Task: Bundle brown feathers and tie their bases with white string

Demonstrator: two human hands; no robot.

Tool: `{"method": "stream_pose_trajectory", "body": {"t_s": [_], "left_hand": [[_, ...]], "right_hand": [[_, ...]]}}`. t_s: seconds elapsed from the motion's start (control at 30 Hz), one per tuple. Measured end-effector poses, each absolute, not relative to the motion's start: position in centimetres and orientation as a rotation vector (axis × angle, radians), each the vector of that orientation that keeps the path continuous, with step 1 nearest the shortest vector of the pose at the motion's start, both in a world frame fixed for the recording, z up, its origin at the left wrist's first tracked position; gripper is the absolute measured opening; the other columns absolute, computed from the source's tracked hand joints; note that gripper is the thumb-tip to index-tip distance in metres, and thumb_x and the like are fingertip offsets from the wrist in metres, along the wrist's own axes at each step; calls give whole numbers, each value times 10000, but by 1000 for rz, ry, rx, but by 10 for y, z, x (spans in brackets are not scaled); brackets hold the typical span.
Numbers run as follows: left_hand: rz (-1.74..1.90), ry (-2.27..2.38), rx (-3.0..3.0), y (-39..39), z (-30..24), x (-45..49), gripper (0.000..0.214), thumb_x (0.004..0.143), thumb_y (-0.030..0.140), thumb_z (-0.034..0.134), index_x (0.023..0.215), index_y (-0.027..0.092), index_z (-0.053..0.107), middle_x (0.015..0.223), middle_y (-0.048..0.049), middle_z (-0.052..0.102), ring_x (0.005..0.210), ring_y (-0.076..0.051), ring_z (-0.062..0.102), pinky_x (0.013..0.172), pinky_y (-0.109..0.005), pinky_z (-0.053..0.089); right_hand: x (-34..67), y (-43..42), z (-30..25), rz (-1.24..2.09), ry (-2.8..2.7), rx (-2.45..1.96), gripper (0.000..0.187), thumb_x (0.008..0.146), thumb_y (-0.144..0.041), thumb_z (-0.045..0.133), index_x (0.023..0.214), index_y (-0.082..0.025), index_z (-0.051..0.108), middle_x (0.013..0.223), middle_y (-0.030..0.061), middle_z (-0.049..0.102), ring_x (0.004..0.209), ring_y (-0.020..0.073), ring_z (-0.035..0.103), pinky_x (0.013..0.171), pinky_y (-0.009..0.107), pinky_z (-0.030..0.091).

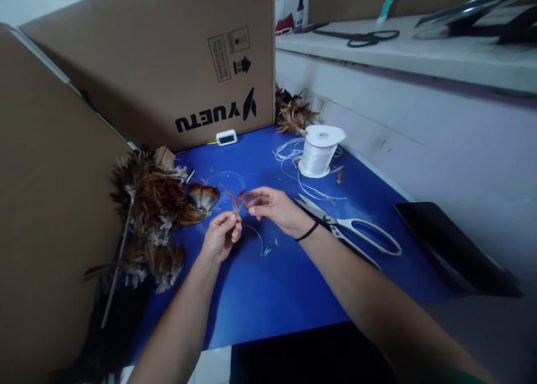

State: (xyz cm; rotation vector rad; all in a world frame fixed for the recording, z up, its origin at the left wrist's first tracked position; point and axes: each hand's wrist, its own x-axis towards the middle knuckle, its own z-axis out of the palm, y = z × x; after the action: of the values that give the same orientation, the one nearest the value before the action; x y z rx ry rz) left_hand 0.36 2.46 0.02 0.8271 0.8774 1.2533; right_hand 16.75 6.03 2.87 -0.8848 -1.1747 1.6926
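Above the blue table, my left hand [222, 234] is closed in a pinch on the base of a small bunch of thin brown feathers [236, 205]. The feathers fan upward from the fingertips. My right hand [277, 208], with a black band at the wrist, meets the bunch from the right. Its thumb and fingers are curled around a brown feather tip, slightly blurred. White-handled scissors [356, 227] lie partly open under and beside my right wrist. A short white string [259, 236] and small scraps lie just below the hands.
A heap of brown feathers [155, 199] lies left, against cardboard. A white spool of cord [321, 152] stands back right, loose loops beside it. A large box [168, 54] walls the back. A dark flat device [448, 244] lies right; black scissors [369, 37] rest on the ledge.
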Motion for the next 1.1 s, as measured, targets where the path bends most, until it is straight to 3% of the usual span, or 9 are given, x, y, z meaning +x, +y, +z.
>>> {"method": "stream_pose_trajectory", "body": {"t_s": [0.2,0.37,0.47,0.63,0.87,1.0,1.1], "left_hand": [[1334,849,799,27,0,2,186,679,275,719,686,117,622,537,8,546,395,-31,422,368,-139,291],[1347,731,908,21,3,2,157,704,256,701,666,119,635,537,-4,568,372,-39,433,353,-146,300],[1225,624,1036,14,4,3,188,727,274,682,640,111,647,507,-15,570,340,-54,436,331,-163,311],[1081,513,1144,8,5,5,217,738,287,676,648,90,667,514,-31,586,319,-56,451,321,-165,321],[1043,461,1109,10,6,5,189,733,285,683,680,103,689,532,-43,616,324,-62,475,315,-159,334],[1063,457,1094,10,7,5,161,742,262,676,697,109,693,538,-38,619,331,-61,481,323,-157,340],[1065,465,1096,10,6,5,165,755,250,662,692,100,689,535,-35,611,335,-59,485,328,-154,339]], "right_hand": [[153,60,12,1694,-1304,-920,229,642,-139,647,869,-124,613,731,8,613,599,79,536,541,213,421],[132,85,-10,1198,-1649,-1080,96,716,-150,563,782,-139,631,740,25,648,650,111,572,622,241,452],[112,98,-15,1129,-1779,-1049,87,713,-173,589,770,-150,651,753,17,664,694,127,589,665,239,454],[72,106,-6,986,-1914,-1120,141,774,-237,542,804,-187,671,722,2,663,677,124,571,674,234,419],[30,114,1,702,-2042,-1492,406,781,-549,518,910,-200,680,861,105,695,742,191,586,651,279,393],[25,121,-1,632,-2097,-1550,355,791,-424,518,918,-143,693,873,147,692,765,213,611,642,282,393],[28,126,-3,648,-2101,-1563,306,799,-346,487,913,-165,706,861,136,693,752,204,620,630,274,401]]}}
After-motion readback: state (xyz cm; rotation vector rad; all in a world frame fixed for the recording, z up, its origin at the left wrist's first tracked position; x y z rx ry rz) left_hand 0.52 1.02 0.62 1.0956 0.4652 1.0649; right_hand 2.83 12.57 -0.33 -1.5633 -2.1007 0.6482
